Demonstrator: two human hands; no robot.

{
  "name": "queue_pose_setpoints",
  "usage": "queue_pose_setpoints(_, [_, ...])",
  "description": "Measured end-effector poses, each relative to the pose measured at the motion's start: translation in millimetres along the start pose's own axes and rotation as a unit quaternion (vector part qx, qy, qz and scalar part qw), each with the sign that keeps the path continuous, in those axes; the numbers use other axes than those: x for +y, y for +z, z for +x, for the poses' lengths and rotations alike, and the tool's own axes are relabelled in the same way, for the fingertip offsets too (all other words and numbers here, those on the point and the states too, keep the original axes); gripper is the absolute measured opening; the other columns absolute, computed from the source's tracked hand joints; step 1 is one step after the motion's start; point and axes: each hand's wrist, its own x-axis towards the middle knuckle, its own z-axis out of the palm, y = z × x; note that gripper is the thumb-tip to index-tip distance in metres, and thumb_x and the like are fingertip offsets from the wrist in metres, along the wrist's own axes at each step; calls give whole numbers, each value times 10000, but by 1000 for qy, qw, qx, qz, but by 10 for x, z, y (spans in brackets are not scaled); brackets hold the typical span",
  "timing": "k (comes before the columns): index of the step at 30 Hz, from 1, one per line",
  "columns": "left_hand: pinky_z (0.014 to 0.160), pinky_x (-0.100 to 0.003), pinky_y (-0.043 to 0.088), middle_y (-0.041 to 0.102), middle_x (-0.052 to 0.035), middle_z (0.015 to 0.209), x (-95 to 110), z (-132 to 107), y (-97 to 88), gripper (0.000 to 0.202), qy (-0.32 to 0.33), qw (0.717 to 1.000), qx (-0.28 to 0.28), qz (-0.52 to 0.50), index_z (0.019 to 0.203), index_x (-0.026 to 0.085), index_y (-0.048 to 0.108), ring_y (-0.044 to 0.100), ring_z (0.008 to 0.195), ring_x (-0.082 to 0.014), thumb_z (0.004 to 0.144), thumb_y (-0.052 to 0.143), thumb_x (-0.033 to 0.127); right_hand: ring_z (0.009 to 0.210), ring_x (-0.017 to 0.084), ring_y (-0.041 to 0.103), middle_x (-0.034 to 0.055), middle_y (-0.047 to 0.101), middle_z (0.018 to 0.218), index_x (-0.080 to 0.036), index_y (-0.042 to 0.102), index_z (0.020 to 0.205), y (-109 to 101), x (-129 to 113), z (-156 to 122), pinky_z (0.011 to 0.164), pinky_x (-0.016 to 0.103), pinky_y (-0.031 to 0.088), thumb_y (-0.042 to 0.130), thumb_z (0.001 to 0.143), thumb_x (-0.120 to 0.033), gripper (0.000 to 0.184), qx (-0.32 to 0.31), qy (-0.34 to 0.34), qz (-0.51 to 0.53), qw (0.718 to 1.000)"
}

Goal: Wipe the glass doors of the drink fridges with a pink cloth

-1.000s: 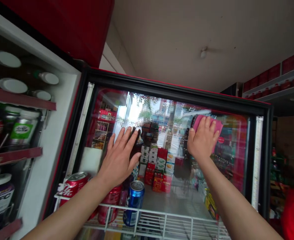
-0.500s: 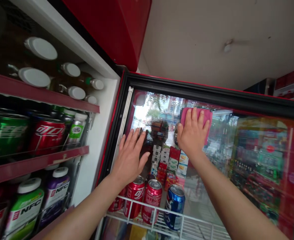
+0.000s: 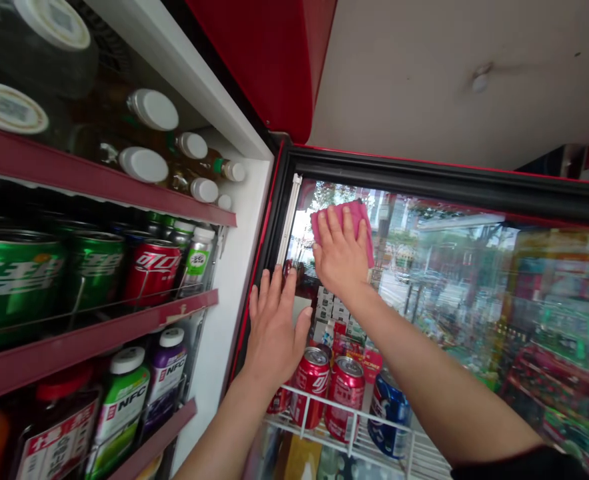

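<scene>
My right hand [image 3: 341, 257] lies flat over a pink cloth [image 3: 369, 230] and presses it against the upper left of the glass door [image 3: 424, 280]. The cloth shows beyond the fingertips and along the right side of the hand. My left hand [image 3: 277, 330] is spread, with nothing in it, near the door's left edge; whether its palm touches the glass or frame is hidden. Just below the hands, red cans [image 3: 345, 393] and a blue can [image 3: 389, 413] stand in a white wire rack [image 3: 351, 433] on the door.
On the left, fridge shelves [image 3: 99, 340] hold green cans [image 3: 94, 263], a red can [image 3: 151, 267] and several bottles, including a green-labelled juice bottle [image 3: 121, 413]. A black door frame [image 3: 424, 183] runs along the top, beneath a red fridge panel [image 3: 274, 67].
My right hand has slid the pink cloth left across the glass, closer to my left hand. The left hand has shifted slightly toward the door's left edge. The view has swung left.
</scene>
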Motion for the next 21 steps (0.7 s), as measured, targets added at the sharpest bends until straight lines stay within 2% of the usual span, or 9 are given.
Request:
queue_pose_setpoints(4, [1382,-712,255,222,-142,1883,61,-192,27,715,-49,998,9,-27,1806,243,214,161,1768,-353,1145,442,396,1743,426,212,126,315,1861,-121,371,1759,83,-236,-85,1404,751,168,420,1135,-337,661,-40,-102,20,994])
queue_pose_setpoints(7, [1388,-713,238,210,-136,1888,130,-338,46,740,-83,995,7,-54,1811,251,193,137,1773,-347,1142,457,428,1747,392,224,85,333,1857,-159,371,1762,74,-146,-308,1420,713,188,454,1136,-359,662,-86,-203,27,975])
queue_pose_setpoints(9, [1394,-707,223,209,-130,1889,176,-421,36,752,-96,993,1,-72,1814,265,185,132,1774,-343,1139,468,440,1745,356,249,51,357,1848,-202,376,1762,20,89,-517,1432,678,198,484,1133,-388,665,-117,-272,29,955])
queue_pose_setpoints(12, [1399,-705,208,197,-112,1895,218,-521,-22,755,-102,991,-7,-89,1817,300,165,131,1775,-337,1140,470,433,1736,295,290,4,395,1829,-274,312,1787,-129,616,-868,1445,624,207,499,1134,-416,693,-134,-350,42,926])
queue_pose_setpoints(14, [1399,-700,216,191,-101,1898,214,-578,-83,760,-102,991,-9,-92,1818,318,157,125,1777,-333,1138,476,432,1736,271,291,-11,390,1829,-300,240,1804,-243,953,-1071,1445,602,211,506,1131,-396,730,-134,-370,46,918])
queue_pose_setpoints(16, [1399,-694,225,196,-98,1897,186,-634,-146,754,-104,990,-7,-91,1817,326,163,126,1777,-327,1139,477,428,1739,260,280,-11,380,1833,-298,207,1808,-323,1163,-1199,1448,588,194,508,1129,-366,746,-129,-377,43,916])
queue_pose_setpoints(18, [1401,-695,216,197,-103,1897,147,-689,-195,745,-107,990,-10,-92,1816,325,166,136,1776,-322,1142,469,419,1739,258,280,-7,376,1833,-289,223,1804,-329,1182,-1234,1452,586,164,508,1131,-357,734,-127,-377,44,916])
queue_pose_setpoints(21, [1400,-705,198,193,-112,1897,94,-771,-226,741,-114,989,-17,-94,1816,323,168,146,1774,-324,1144,467,409,1729,276,309,1,408,1819,-285,330,1779,-180,872,-1143,1451,595,146,543,1123,-392,698,-136,-378,64,914])
